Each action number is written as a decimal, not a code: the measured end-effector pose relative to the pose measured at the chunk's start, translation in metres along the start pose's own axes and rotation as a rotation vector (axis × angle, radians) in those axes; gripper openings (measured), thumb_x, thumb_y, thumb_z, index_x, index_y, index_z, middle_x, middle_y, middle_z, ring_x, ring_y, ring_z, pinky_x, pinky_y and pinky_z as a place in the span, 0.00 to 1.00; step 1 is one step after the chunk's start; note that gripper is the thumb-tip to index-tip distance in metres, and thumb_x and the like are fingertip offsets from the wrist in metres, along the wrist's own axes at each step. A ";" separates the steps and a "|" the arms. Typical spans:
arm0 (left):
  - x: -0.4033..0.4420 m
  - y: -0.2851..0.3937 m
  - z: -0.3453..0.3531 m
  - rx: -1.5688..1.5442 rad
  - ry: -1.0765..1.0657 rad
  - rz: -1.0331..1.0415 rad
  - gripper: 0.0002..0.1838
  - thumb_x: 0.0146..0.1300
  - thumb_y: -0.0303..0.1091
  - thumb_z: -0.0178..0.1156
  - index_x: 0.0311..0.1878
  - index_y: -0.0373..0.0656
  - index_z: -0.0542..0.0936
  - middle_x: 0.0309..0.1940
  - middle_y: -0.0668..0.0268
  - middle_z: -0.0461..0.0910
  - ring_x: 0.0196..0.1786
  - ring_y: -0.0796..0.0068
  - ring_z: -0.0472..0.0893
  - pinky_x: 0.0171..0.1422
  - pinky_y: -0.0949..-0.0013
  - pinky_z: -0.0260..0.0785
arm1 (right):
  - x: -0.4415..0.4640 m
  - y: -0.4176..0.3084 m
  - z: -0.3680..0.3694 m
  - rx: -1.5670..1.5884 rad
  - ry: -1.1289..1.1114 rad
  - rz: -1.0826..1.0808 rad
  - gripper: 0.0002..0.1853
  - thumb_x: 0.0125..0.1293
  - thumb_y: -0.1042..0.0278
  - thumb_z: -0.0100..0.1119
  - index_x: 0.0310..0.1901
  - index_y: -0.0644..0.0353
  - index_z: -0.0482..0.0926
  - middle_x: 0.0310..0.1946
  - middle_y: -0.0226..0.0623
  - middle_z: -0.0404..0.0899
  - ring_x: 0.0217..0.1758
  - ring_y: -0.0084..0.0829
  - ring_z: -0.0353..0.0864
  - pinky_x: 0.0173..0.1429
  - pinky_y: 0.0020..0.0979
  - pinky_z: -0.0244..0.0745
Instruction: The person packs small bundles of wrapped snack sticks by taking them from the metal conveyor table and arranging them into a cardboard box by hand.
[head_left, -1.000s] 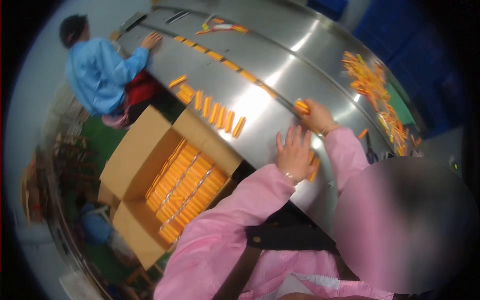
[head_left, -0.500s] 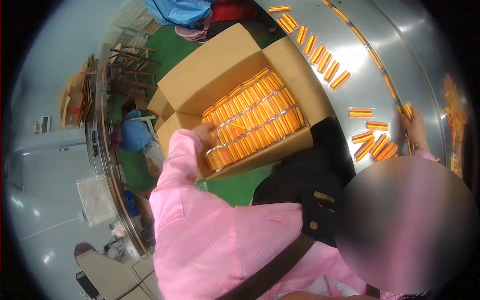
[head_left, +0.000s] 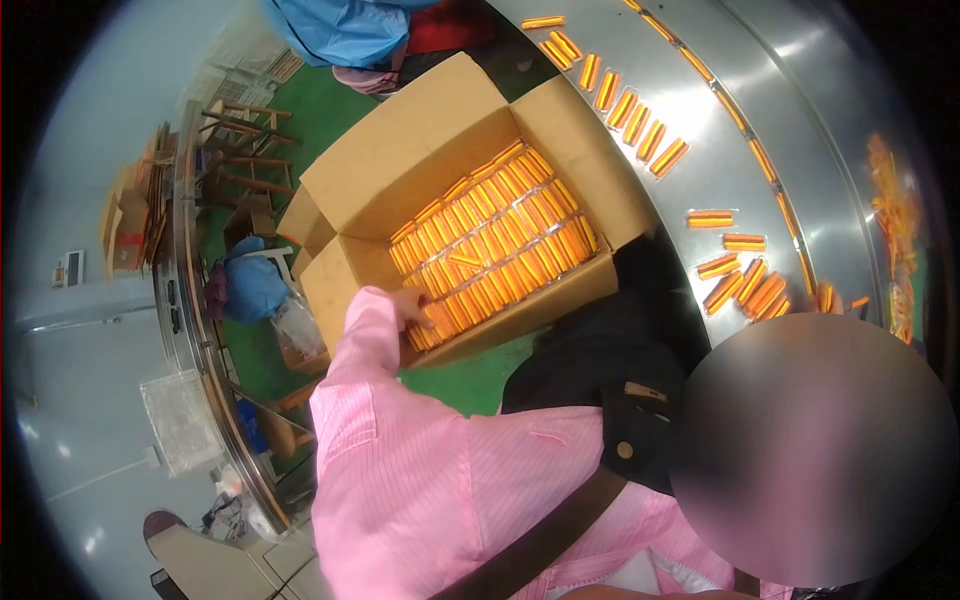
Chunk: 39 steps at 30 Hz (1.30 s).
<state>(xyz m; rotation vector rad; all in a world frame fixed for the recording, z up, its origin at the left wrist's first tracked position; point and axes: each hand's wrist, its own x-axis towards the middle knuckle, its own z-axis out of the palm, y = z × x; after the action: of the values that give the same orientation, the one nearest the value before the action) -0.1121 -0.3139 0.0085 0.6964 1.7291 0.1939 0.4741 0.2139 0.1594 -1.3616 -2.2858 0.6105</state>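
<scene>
Fingers [head_left: 419,314] of the left hand [head_left: 405,302] touch orange-yellow striped packets [head_left: 500,250] in an open brown cardboard box [head_left: 410,140]; spread and hold unclear.

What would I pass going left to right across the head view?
Small white wall box, stacked cardboard, open carton with the left hand inside, nearer cluster of orange packs, orange heap at far right.

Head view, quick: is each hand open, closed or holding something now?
Left hand: at the orange packets in the box; grip unclear.
Right hand: not visible, cannot tell.
</scene>
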 end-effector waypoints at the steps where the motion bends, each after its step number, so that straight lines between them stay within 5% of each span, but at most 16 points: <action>1: -0.001 0.002 0.001 0.015 0.027 -0.004 0.34 0.35 0.42 0.80 0.44 0.40 0.73 0.32 0.71 0.69 0.36 0.78 0.68 0.39 0.72 0.64 | -0.008 0.003 0.002 0.000 0.003 0.002 0.16 0.68 0.64 0.57 0.52 0.64 0.71 0.38 0.40 0.75 0.42 0.28 0.74 0.49 0.27 0.69; 12: 0.005 0.014 -0.008 -0.041 -0.043 -0.036 0.35 0.34 0.40 0.82 0.44 0.43 0.71 0.32 0.73 0.67 0.37 0.79 0.66 0.38 0.74 0.61 | -0.068 0.010 0.011 0.258 0.259 0.161 0.16 0.68 0.64 0.57 0.51 0.64 0.71 0.40 0.32 0.73 0.43 0.23 0.71 0.50 0.24 0.67; 13: 0.008 0.008 -0.007 -0.031 -0.049 -0.039 0.35 0.35 0.39 0.81 0.46 0.43 0.70 0.35 0.67 0.71 0.35 0.74 0.73 0.33 0.70 0.69 | -0.071 0.015 0.013 0.273 0.241 0.211 0.16 0.68 0.64 0.57 0.51 0.64 0.71 0.41 0.33 0.73 0.44 0.23 0.71 0.51 0.25 0.67; 16: 0.011 0.006 -0.013 0.044 -0.061 0.022 0.36 0.35 0.40 0.81 0.47 0.42 0.70 0.37 0.67 0.71 0.37 0.74 0.73 0.35 0.70 0.70 | -0.082 0.029 0.016 0.270 0.258 0.261 0.17 0.68 0.64 0.57 0.52 0.64 0.71 0.43 0.34 0.74 0.46 0.25 0.72 0.53 0.26 0.67; 21: 0.012 0.022 -0.005 -0.037 -0.236 -0.050 0.43 0.34 0.39 0.81 0.56 0.42 0.70 0.46 0.68 0.70 0.54 0.75 0.65 0.60 0.71 0.57 | -0.086 0.035 0.004 0.287 0.291 0.252 0.18 0.68 0.64 0.56 0.54 0.64 0.70 0.46 0.36 0.74 0.49 0.28 0.73 0.55 0.27 0.67; 28: 0.012 0.007 -0.002 -0.174 -0.351 -0.027 0.39 0.38 0.33 0.78 0.56 0.43 0.69 0.46 0.63 0.74 0.51 0.70 0.73 0.52 0.67 0.69 | -0.091 0.028 0.000 0.256 0.289 0.288 0.18 0.68 0.64 0.56 0.55 0.64 0.70 0.47 0.36 0.75 0.51 0.28 0.73 0.56 0.27 0.66; 30: -0.001 0.014 0.005 -0.168 -0.290 -0.175 0.32 0.38 0.25 0.76 0.50 0.43 0.72 0.43 0.69 0.74 0.46 0.76 0.74 0.46 0.73 0.70 | -0.091 0.029 0.000 0.247 0.284 0.284 0.18 0.68 0.64 0.56 0.55 0.63 0.70 0.46 0.36 0.75 0.51 0.27 0.73 0.56 0.28 0.66; 34: -0.031 0.047 -0.009 -0.298 -0.204 -0.178 0.33 0.38 0.23 0.75 0.50 0.41 0.71 0.41 0.66 0.76 0.46 0.73 0.76 0.49 0.70 0.72 | -0.095 0.034 -0.006 0.305 0.315 0.271 0.17 0.68 0.63 0.57 0.54 0.61 0.71 0.40 0.30 0.74 0.39 0.21 0.71 0.44 0.22 0.67; 39: -0.030 0.034 -0.070 -0.221 0.203 0.271 0.35 0.40 0.28 0.75 0.55 0.39 0.71 0.47 0.64 0.76 0.52 0.71 0.75 0.59 0.67 0.67 | -0.098 0.028 -0.009 0.396 0.428 0.282 0.14 0.67 0.63 0.58 0.50 0.59 0.72 0.32 0.24 0.71 0.28 0.15 0.65 0.30 0.16 0.61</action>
<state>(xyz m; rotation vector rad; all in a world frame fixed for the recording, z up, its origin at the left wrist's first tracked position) -0.1614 -0.2869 0.0696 0.7649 1.7663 0.6524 0.5423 0.1404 0.1393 -1.4533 -1.5559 0.7303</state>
